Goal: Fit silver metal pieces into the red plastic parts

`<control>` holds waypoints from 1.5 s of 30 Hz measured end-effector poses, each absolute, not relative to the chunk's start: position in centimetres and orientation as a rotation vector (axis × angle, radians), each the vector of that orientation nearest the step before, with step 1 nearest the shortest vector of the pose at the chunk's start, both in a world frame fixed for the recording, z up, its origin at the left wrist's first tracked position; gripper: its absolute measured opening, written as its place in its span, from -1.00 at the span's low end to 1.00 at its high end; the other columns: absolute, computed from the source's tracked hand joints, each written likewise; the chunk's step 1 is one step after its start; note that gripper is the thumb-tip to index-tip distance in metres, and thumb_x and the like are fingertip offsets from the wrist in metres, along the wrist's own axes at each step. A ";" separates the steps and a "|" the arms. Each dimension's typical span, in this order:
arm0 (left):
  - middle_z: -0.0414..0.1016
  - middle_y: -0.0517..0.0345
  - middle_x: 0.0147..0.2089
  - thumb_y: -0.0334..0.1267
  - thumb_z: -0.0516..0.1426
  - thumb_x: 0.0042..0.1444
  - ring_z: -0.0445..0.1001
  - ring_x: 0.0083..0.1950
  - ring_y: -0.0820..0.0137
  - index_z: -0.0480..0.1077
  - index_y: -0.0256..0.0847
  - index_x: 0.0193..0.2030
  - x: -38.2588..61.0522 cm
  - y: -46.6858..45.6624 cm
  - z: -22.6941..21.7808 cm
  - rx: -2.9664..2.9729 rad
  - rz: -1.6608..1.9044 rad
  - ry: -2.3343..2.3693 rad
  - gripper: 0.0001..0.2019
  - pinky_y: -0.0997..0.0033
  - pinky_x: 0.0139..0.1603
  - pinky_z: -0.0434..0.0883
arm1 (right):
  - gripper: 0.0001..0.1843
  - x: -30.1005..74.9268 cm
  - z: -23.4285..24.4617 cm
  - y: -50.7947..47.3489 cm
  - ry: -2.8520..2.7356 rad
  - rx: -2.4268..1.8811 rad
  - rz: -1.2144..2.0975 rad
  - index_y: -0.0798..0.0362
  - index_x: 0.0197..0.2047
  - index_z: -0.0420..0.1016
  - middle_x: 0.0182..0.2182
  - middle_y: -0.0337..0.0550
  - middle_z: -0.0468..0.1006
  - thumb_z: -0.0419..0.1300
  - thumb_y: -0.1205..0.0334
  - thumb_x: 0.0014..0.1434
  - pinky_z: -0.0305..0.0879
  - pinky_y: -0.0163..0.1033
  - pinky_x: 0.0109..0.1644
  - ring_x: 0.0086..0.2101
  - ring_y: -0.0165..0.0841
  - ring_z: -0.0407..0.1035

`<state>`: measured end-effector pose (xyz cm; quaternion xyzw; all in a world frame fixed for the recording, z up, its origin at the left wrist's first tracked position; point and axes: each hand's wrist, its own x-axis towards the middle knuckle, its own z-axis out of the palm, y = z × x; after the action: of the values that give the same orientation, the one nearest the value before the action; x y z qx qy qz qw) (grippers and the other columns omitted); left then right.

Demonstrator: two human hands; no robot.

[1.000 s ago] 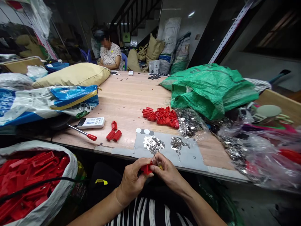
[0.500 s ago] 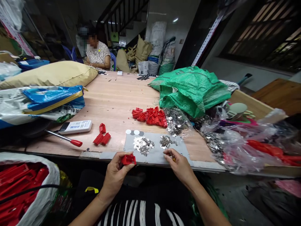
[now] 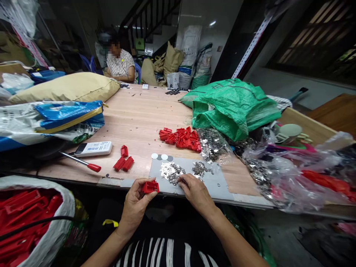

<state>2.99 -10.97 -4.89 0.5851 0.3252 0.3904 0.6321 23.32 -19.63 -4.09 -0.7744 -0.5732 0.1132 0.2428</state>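
Observation:
At the near table edge my left hand (image 3: 134,203) is closed around a small red plastic housing (image 3: 151,187), its open side facing up, with something small and metallic inside. My right hand (image 3: 197,192) has its fingertips pinched together at the right edge of a heap of shiny flat metal pieces (image 3: 171,172). Anything between those fingertips is too small to make out. Just beyond that hand lies a smaller heap of darker metal parts (image 3: 199,168). Both heaps rest on a grey sheet (image 3: 222,185).
A pile of red housings (image 3: 185,138) and a clear bag of metal parts (image 3: 213,144) lie farther back, before a green sack (image 3: 233,105). Three red housings (image 3: 124,158) and a red-handled lever (image 3: 93,167) are at left. Across the table sits another person (image 3: 121,65).
My right hand has moved left, from beside the smaller heap to the shiny pieces. My left hand still holds the red housing. The view has shifted slightly.

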 end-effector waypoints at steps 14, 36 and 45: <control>0.55 0.04 -0.05 -0.28 0.30 -0.06 0.51 -0.10 0.35 0.41 -0.21 -0.14 3.3 -11.1 -4.9 1.134 0.839 0.713 -0.69 0.34 0.01 0.40 | -0.91 23.1 -4.0 -18.7 -1.638 -2.091 0.358 -0.02 -0.32 0.32 -0.33 -0.22 0.46 0.04 0.32 0.21 0.23 -0.26 -0.21 -0.28 -0.34 0.37; 0.53 0.15 -0.14 -0.30 0.28 -0.02 0.47 -0.10 0.40 0.39 -0.09 0.11 4.3 -11.1 -3.7 0.807 0.731 0.552 -0.50 0.38 0.02 0.36 | -0.86 19.5 -1.5 -18.0 -1.432 -1.564 0.645 0.01 -0.32 0.39 -0.36 -0.20 0.39 0.05 0.23 0.25 0.24 -0.29 -0.25 -0.36 -0.37 0.30; 0.56 0.11 -0.14 -0.28 0.30 -0.05 0.47 -0.11 0.37 0.43 -0.11 0.08 4.2 -10.8 -3.5 0.804 0.701 0.546 -0.52 0.37 0.00 0.35 | -0.85 19.8 -2.4 -18.3 -1.534 -1.498 0.744 -0.01 -0.33 0.44 -0.37 -0.20 0.40 0.09 0.21 0.24 0.24 -0.26 -0.23 -0.34 -0.35 0.28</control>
<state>4.21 -10.81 -3.52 0.3784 0.2569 0.3299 0.8258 19.79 -18.33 -2.38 -0.5981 -0.6128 0.2973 0.4224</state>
